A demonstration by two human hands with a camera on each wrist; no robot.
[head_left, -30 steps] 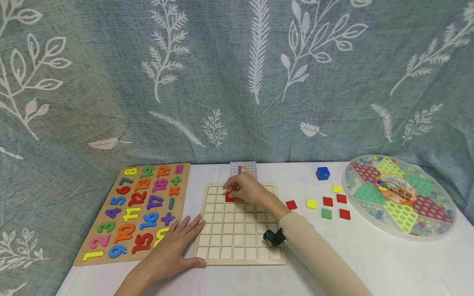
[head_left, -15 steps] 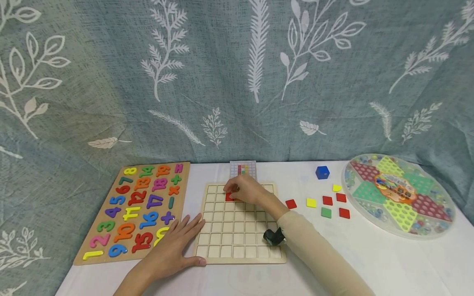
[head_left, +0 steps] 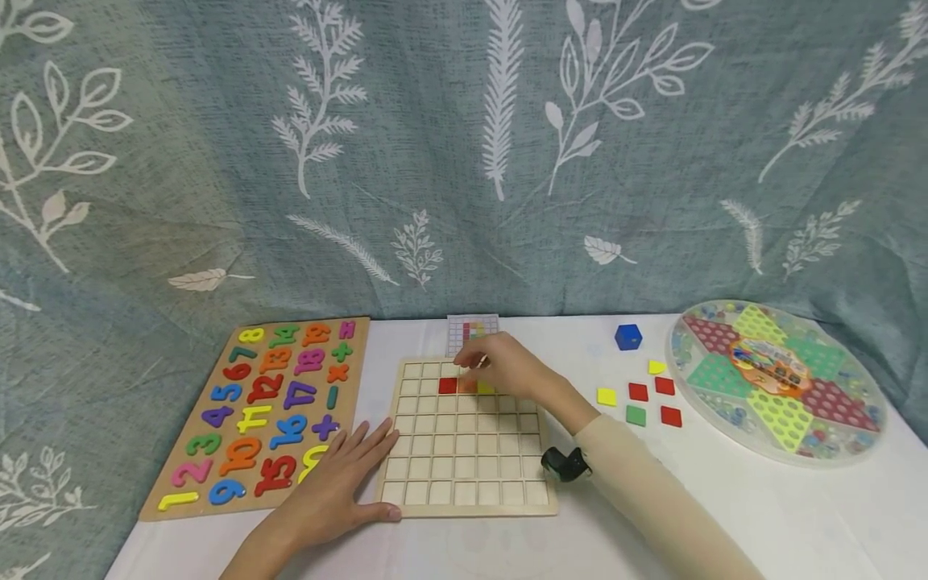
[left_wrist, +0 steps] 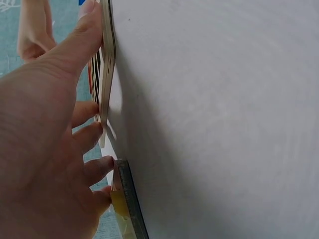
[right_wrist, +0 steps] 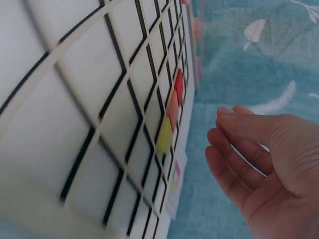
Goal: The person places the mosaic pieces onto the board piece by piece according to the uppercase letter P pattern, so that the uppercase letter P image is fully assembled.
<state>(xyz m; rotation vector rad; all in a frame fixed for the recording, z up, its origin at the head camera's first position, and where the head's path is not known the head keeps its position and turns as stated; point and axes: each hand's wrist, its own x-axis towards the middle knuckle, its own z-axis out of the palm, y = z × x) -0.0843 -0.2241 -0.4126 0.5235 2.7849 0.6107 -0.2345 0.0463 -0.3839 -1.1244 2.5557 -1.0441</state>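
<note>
A wooden grid board (head_left: 464,511) lies on the white table. My left hand (head_left: 329,487) rests at its left edge with spread fingers, the thumb by the near corner; in the left wrist view, the thumb and fingertips lie along the board's side (left_wrist: 107,74). My right hand (head_left: 503,366) hovers over the board's far rows, fingers loosely bent and holding nothing, as the right wrist view shows. In one row sit a red square tile (head_left: 448,386), an orange tile (right_wrist: 172,109) and a yellow tile (right_wrist: 164,135). The hand partly covers the last two in the head view.
A pattern card (head_left: 471,329) lies behind the board. On the right are several loose tiles (head_left: 638,392), a blue cube (head_left: 628,337) and a round marble game board (head_left: 779,379). A number puzzle board (head_left: 261,411) lies on the left, near the left hand.
My right hand has let go of the red tile in the grid and moved up and right, uncovering part of the yellow tile. Its arm now hides a loose red tile. The left hand stays put.
</note>
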